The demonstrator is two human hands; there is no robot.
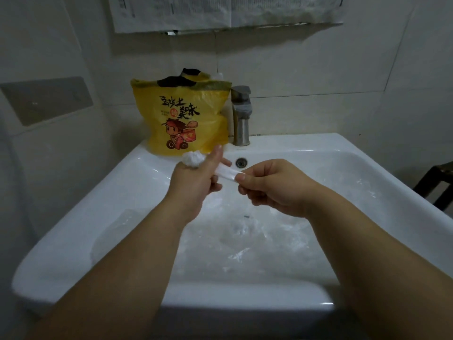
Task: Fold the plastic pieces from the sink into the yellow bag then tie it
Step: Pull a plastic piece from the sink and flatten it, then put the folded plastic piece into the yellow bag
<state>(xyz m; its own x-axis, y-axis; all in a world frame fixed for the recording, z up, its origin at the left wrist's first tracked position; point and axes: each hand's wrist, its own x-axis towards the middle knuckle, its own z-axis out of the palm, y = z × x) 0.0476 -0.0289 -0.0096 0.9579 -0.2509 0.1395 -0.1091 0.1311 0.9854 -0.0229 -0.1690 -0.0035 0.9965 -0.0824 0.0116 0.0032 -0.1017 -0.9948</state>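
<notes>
A glossy white ceramic sink point(367, 153) with a rectangular basin is seen from above. One thin white plastic piece point(226, 171) is held over the basin between two bare hands and is pulled into a narrow twisted strip. Its crumpled, bunched end is gripped by the left hand point(196, 177) with the forefinger extended, while the other end is pinched between thumb and forefinger of the right hand point(274, 187).

Crinkled clear plastic films point(245, 229) are spread across the basin floor; perhaps several are there, but their edges cannot be told apart. One yellow bag point(186, 119), of thin plastic printed with black characters and a cartoon figure, is stood upright on the back rim, just left of one brushed metal faucet point(241, 119). A round overflow hole point(241, 162) is set below the faucet. Wrinkled paper sheets point(220, 11) are fixed to the tiled wall above.
</notes>
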